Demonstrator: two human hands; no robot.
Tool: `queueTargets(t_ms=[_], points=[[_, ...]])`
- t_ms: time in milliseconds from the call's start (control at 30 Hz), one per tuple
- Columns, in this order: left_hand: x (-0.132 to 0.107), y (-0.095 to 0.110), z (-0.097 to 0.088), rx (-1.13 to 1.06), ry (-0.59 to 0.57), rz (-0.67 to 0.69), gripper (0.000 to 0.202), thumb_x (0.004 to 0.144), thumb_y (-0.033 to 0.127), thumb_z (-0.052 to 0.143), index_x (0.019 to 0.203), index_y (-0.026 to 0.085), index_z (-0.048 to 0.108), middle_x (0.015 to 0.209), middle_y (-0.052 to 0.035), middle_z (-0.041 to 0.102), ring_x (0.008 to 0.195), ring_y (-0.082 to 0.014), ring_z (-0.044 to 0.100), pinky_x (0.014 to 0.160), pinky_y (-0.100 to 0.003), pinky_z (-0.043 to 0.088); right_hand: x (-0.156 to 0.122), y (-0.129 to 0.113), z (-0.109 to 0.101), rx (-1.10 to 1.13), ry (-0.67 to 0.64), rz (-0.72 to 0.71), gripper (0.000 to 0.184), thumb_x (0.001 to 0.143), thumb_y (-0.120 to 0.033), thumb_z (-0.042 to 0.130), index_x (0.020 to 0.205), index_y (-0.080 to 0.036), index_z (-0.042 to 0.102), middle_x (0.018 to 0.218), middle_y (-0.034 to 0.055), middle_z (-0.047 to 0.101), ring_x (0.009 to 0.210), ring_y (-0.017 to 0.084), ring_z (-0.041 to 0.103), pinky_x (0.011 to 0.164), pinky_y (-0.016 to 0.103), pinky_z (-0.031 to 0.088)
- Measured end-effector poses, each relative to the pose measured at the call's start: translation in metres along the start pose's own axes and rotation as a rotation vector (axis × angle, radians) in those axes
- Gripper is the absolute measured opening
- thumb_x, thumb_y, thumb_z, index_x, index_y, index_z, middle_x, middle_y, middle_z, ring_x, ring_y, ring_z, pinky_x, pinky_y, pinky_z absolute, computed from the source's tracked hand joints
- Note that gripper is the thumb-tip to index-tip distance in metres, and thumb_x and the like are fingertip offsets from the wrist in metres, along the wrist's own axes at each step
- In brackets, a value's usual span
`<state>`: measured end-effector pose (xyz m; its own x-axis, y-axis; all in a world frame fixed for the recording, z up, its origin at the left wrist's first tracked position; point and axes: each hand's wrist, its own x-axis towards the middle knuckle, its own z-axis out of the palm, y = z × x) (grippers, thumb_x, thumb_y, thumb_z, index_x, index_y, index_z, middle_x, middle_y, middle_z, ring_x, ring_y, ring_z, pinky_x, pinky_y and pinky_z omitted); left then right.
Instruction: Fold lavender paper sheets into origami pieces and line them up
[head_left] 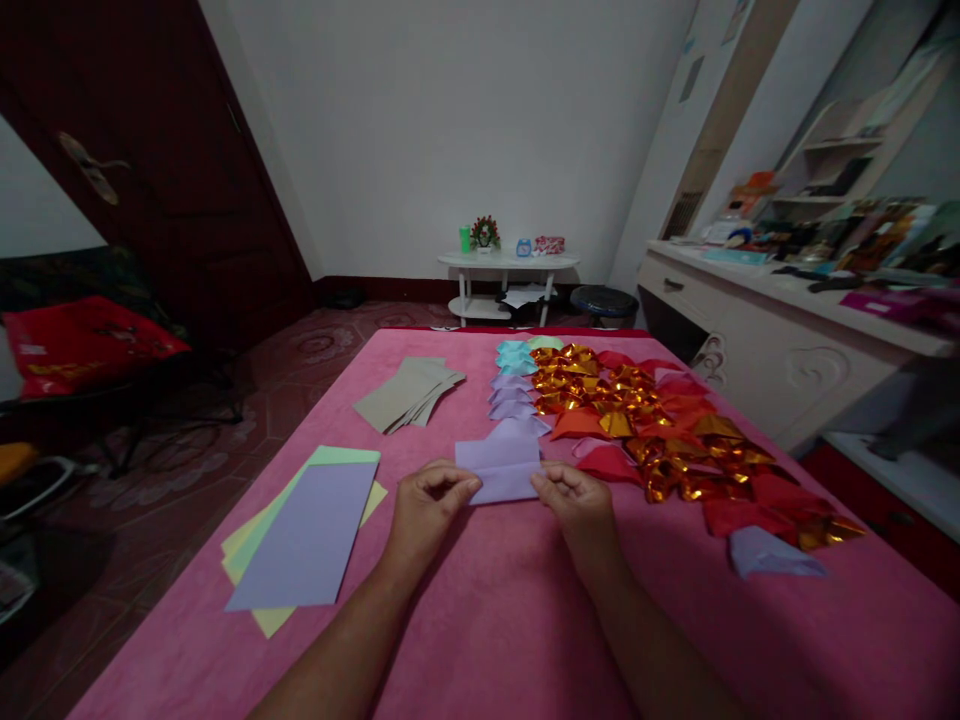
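1 camera, worn on the person's head, looks forward and steeply enough down to take in most of the pink-covered table (480, 620) from its near side. The left hand (429, 500) and right hand (577, 500) are close to the lens, at the table's middle. The wide view reaches a dark door (172, 170) left of the table, a pale dresser (757, 350) right of it, and a white wall (450, 120) well beyond it.

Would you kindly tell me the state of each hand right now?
Left hand: closed, pinching the left end of the folded purple paper.
Right hand: closed, pinching the same paper's right end.
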<state>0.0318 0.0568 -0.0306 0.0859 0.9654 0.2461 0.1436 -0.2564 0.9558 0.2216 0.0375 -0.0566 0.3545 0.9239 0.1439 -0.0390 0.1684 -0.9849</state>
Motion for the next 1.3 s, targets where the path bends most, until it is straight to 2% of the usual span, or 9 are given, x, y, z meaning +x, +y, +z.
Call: queueTargets(t_ms=[133, 300, 600, 800, 967, 1300], points=[[0.0, -0.001, 0.001, 0.036, -0.004, 0.026, 0.011, 0.071, 0.024, 0.069, 0.064, 0.016, 0.071, 0.068, -0.0024, 0.063, 0.066, -0.0132, 0.057, 0.062, -0.022, 0.043, 0.0, -0.003, -0.001, -0.005, -0.008, -0.036, 0.02, 0.063, -0.034, 0.072, 0.058, -0.016, 0.065, 0.084, 0.0057, 0.063, 0.075, 0.018, 0.059, 0.063, 0.025, 0.047], [-0.001, 0.002, 0.0, 0.051, -0.013, 0.049, 0.012, 0.072, 0.024, 0.068, 0.065, 0.016, 0.072, 0.07, -0.0032, 0.064, 0.069, -0.0143, 0.058, 0.063, -0.022, 0.044, -0.002, -0.007, 0.0, 0.01, -0.033, -0.003, 0.02, 0.064, -0.032, 0.072, 0.058, -0.016, 0.062, 0.065, 0.0008, 0.058, 0.061, 0.014, 0.054, 0.055, 0.023, 0.043], [-0.001, 0.001, 0.0, 0.001, 0.008, -0.063, 0.013, 0.068, 0.026, 0.07, 0.063, 0.014, 0.071, 0.065, -0.0025, 0.063, 0.064, -0.0132, 0.055, 0.059, -0.021, 0.042, -0.004, -0.018, 0.002, 0.107, 0.021, 0.109, 0.021, 0.054, -0.029, 0.079, 0.056, -0.017, 0.062, 0.063, 0.0005, 0.065, 0.059, 0.014, 0.057, 0.058, 0.025, 0.045], [-0.002, 0.005, 0.0, -0.003, -0.001, -0.097, 0.015, 0.069, 0.027, 0.069, 0.062, 0.014, 0.07, 0.065, -0.0016, 0.062, 0.063, -0.0123, 0.054, 0.058, -0.02, 0.041, -0.005, -0.027, 0.002, 0.059, 0.036, 0.117, 0.021, 0.058, -0.034, 0.074, 0.055, -0.016, 0.063, 0.054, -0.0006, 0.061, 0.052, 0.013, 0.054, 0.052, 0.024, 0.042], [-0.002, 0.005, 0.0, 0.009, -0.044, -0.081, 0.015, 0.069, 0.026, 0.069, 0.061, 0.014, 0.07, 0.064, -0.0017, 0.061, 0.062, -0.0124, 0.054, 0.057, -0.02, 0.04, -0.005, -0.028, 0.002, 0.063, 0.097, 0.099, 0.018, 0.056, -0.031, 0.075, 0.057, -0.015, 0.065, 0.063, 0.0019, 0.065, 0.057, 0.014, 0.055, 0.054, 0.025, 0.043], [-0.002, 0.004, 0.003, -0.026, -0.038, -0.133, 0.015, 0.067, 0.027, 0.071, 0.062, 0.013, 0.071, 0.065, -0.0026, 0.064, 0.063, -0.0128, 0.056, 0.058, -0.02, 0.043, -0.005, -0.022, 0.001, 0.094, 0.112, 0.065, 0.018, 0.059, -0.028, 0.075, 0.055, -0.016, 0.063, 0.072, 0.0023, 0.067, 0.065, 0.015, 0.058, 0.063, 0.027, 0.046]])
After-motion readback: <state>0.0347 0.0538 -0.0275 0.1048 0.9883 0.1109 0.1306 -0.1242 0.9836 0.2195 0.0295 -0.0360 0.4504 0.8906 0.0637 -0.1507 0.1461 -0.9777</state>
